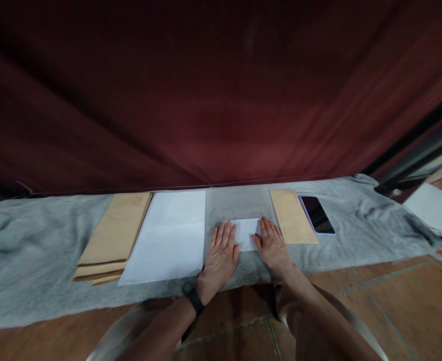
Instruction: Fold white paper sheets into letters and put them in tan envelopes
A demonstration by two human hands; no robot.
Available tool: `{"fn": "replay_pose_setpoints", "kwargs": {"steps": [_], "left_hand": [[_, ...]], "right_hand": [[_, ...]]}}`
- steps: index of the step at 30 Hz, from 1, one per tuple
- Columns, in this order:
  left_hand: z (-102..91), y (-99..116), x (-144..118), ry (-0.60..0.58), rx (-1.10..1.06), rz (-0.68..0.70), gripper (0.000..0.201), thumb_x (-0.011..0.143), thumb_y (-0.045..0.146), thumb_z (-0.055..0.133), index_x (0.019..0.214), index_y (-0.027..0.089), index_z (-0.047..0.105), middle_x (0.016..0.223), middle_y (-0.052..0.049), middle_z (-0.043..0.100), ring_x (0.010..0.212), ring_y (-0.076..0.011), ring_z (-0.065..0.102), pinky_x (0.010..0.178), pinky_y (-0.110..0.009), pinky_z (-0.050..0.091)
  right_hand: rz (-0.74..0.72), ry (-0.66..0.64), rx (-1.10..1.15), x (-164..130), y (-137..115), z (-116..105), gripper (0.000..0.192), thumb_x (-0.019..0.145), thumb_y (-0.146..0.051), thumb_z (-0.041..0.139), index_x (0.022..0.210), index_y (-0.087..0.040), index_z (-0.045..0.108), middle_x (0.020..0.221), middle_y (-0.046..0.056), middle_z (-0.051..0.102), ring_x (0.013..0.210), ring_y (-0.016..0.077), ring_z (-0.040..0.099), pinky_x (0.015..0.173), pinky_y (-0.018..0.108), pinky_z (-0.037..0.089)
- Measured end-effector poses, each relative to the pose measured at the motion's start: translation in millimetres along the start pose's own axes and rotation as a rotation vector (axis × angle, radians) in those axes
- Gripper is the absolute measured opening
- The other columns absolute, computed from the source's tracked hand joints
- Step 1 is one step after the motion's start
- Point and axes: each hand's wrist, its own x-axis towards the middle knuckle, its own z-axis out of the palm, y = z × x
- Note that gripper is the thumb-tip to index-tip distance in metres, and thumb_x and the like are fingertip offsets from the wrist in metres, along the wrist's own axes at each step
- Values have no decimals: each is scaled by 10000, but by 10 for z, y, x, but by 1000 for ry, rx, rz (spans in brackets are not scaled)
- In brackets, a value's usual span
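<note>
The folded white paper (pixel 248 233) was partly covered: its left edge sat under the left hand (pixel 221 250), its right edge under the right hand (pixel 272 245), so the full outline could not be made out. The red print on the top brown envelope of the stack (pixel 113 235) was too blurred to be read. The phone (pixel 317 214) screen was dark. Both forearms were cut off by the near frame edge.

The paper was seen flat on the grey cloth (pixel 25 260) over the counter, between the two hands, with only its middle strip exposed. Both sets of fingers were laid flat, extended and held close together, pressed down on the paper's ends; nothing was pinched. A large white sheet (pixel 170 235) lay just left, a single brown envelope (pixel 292 216) just right.
</note>
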Motion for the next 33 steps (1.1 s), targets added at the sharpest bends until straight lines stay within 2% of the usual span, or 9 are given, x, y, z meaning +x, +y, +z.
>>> {"fn": "replay_pose_setpoints", "kwargs": {"steps": [4, 9, 13, 17, 20, 23, 25, 28, 33], "left_hand": [[-31, 19, -16, -37, -22, 66, 576, 996, 364, 383, 1526, 142, 347, 1600, -122, 354, 1499, -270, 282, 1214, -501, 266], [-12, 41, -7, -41, -46, 34, 608, 999, 393, 383, 1512, 68, 342, 1586, -175, 360, 1491, -278, 297, 1196, -476, 313], [32, 65, -16, -18, -33, 22, 625, 998, 363, 389, 1530, 52, 287, 1592, -187, 342, 1500, -270, 272, 1198, -470, 317], [75, 67, -33, -12, -12, 20, 642, 990, 356, 409, 1536, 51, 263, 1590, -189, 345, 1502, -268, 262, 1203, -471, 313], [64, 73, -33, -3, -27, 16, 669, 990, 391, 413, 1543, 57, 244, 1590, -196, 343, 1502, -276, 263, 1202, -485, 312], [-1, 94, -7, -11, -73, 37, 791, 955, 500, 473, 1556, 59, 209, 1602, -207, 311, 1506, -306, 244, 1209, -517, 289], [-60, 104, 34, -11, -111, 29, 844, 931, 509, 516, 1566, 66, 181, 1618, -204, 272, 1509, -322, 229, 1209, -524, 287], [-145, 81, 135, 21, -170, -69, 744, 962, 371, 481, 1579, 98, 166, 1628, -188, 254, 1497, -308, 273, 1180, -487, 353], [-250, -25, 325, 34, -332, -90, 566, 969, 197, 416, 1531, 203, 350, 1632, -106, 287, 1425, -257, 427, 1117, -422, 451]], "right_hand": [[35, -36, 40, 53, 20, -66, 600, 1020, -427, 360, 1490, -58, 405, 1474, 214, 500, 1360, 319, 453, 1103, 481, 358], [191, -70, 132, 174, 37, -209, 484, 998, -360, 387, 1370, -95, 548, 1175, 188, 666, 1091, 290, 629, 937, 390, 471], [331, -223, 210, 263, 31, -316, 368, 968, -349, 443, 1221, -160, 632, 956, 109, 694, 897, 237, 669, 784, 318, 476], [445, -333, 349, 317, 27, -350, 315, 929, -346, 485, 1158, -192, 636, 872, 60, 694, 796, 208, 658, 692, 287, 429], [466, -284, 550, 347, 34, -340, 229, 866, -387, 523, 929, -214, 658, 726, 14, 639, 689, 189, 607, 626, 279, 395], [471, -182, 831, 395, 51, -372, 286, 806, -492, 564, 704, -226, 592, 594, -25, 529, 579, 163, 510, 546, 271, 351], [520, -99, 1030, 437, 63, -431, 346, 778, -560, 600, 712, -220, 591, 595, -33, 529, 567, 152, 487, 528, 264, 354], [607, 10, 1206, 494, 65, -542, 399, 724, -600, 679, 737, -208, 602, 625, -29, 571, 580, 146, 496, 539, 258, 386], [676, 57, 1379, 519, 0, -630, 399, 663, -566, 759, 736, -204, 607, 646, -29, 587, 570, 138, 508, 508, 252, 430]]}}
